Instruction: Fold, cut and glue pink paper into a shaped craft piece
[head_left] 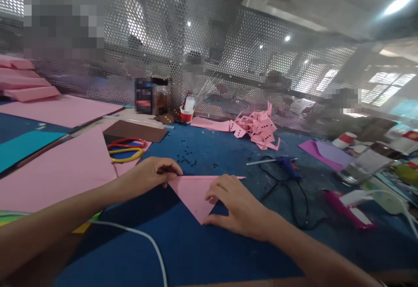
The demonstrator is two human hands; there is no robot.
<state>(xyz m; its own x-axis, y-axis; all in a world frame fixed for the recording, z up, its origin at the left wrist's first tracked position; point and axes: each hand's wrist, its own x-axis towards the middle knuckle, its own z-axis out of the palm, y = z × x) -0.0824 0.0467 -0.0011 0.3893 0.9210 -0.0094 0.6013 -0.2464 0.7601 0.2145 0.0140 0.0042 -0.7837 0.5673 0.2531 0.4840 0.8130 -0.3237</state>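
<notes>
A pink paper folded into a triangle (192,193) lies on the blue table (183,252) in front of me. My left hand (152,173) pinches the triangle's upper left corner with its fingers curled. My right hand (237,206) lies over the triangle's right side, fingers pressed down on the fold and thumb at the lower tip.
Large pink sheets (62,165) lie to the left, with red and yellow scissors (126,150) beside them. A blue glue gun (287,165) with a black cord, pink paper scraps (257,128), a red cup (187,113) and a white cable (143,239) are around. A perforated metal screen (228,60) stands behind.
</notes>
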